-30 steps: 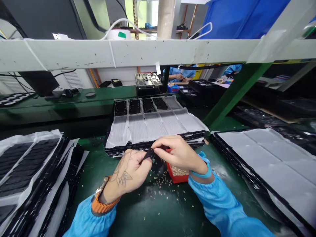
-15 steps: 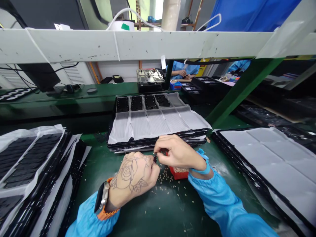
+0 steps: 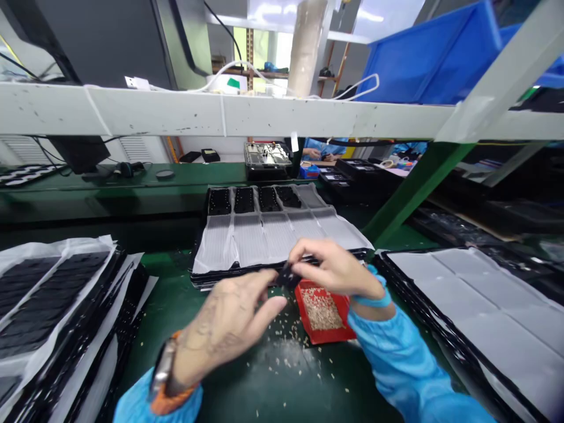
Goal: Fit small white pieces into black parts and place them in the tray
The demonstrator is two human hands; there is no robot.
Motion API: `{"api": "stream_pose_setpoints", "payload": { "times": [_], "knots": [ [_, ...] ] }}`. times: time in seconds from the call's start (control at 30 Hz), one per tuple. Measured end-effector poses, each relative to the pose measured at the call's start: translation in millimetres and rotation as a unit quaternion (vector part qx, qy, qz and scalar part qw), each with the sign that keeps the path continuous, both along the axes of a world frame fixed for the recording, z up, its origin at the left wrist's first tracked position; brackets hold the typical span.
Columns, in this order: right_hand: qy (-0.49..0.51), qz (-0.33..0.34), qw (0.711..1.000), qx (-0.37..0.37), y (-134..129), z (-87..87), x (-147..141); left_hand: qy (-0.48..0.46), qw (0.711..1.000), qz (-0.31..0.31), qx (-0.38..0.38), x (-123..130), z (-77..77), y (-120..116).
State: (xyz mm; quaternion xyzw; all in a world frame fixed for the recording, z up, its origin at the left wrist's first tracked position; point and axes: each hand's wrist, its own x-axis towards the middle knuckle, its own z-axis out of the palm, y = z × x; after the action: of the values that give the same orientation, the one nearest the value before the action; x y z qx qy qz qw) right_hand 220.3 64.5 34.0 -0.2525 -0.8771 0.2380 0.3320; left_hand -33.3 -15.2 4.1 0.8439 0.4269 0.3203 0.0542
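Between the thumb and fingers of my right hand [image 3: 330, 267] is a small flat black part [image 3: 288, 277], slightly blurred. My left hand [image 3: 229, 311] is apart from my right, its thumb and fingers spread. The left fingertips are close to the black part's left edge; whether they touch it I cannot tell. Below my right hand stands a red tray [image 3: 332, 336] of tiny tan pieces [image 3: 324, 308]. More such pieces lie scattered on the green table [image 3: 282, 388] around it.
Ahead is a stack of black trays [image 3: 273, 235] with white liners, the top one bearing several black parts [image 3: 244, 200]. Further stacks stand left [image 3: 53, 294] and right [image 3: 480, 288]. A white beam [image 3: 264, 114] and a green post [image 3: 409, 191] frame the bench. Another person's hands [image 3: 315, 154] work beyond.
My hands have parted from a closed pinch together; the left has opened and drawn left. The black part now shows in my right hand, and more of the red tray is visible. The camera view has tilted up.
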Motion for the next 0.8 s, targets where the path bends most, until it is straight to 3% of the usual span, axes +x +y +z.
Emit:
{"api": "stream_pose_setpoints", "payload": {
  "times": [0.03,0.07,0.1,0.13,0.17,0.23,0.37,0.47,0.63,0.8],
  "knots": [
    [-0.015,-0.056,0.998,0.029,21.6,9.4,5.8,-0.025,0.997,0.024,-0.073,-18.4,2.0,14.0],
    [-0.032,-0.129,0.990,0.056,47.7,18.2,10.8,-0.063,0.987,0.109,-0.100,-38.8,1.6,30.6],
    [-0.085,-0.205,0.973,0.065,77.0,25.5,14.7,-0.081,0.962,0.230,-0.119,-59.1,-1.9,48.8],
    [-0.159,-0.264,0.950,0.056,107.5,30.3,17.4,-0.061,0.919,0.360,-0.146,-77.7,-8.7,67.4],
    [-0.191,-0.282,0.939,0.043,137.2,32.3,18.9,-0.043,0.889,0.428,-0.158,-93.2,-18.7,84.9],
    [-0.237,-0.288,0.928,0.019,188.3,27.8,18.6,-0.009,0.849,0.498,-0.176,-112.1,-46.3,112.7],
    [-0.305,-0.268,0.914,0.000,244.5,-0.7,12.7,0.048,0.815,0.544,-0.193,-119.2,-106.6,138.1],
    [-0.341,-0.251,0.906,0.010,259.7,-19.5,13.0,0.079,0.822,0.528,-0.198,-126.8,-133.6,145.8],
    [-0.390,-0.227,0.892,0.027,262.9,-30.0,19.0,0.112,0.835,0.498,-0.203,-147.0,-148.7,156.1],
    [-0.417,-0.234,0.876,0.059,250.1,-34.6,17.4,0.125,0.841,0.489,-0.195,-147.6,-155.8,159.2]
  ]
}}
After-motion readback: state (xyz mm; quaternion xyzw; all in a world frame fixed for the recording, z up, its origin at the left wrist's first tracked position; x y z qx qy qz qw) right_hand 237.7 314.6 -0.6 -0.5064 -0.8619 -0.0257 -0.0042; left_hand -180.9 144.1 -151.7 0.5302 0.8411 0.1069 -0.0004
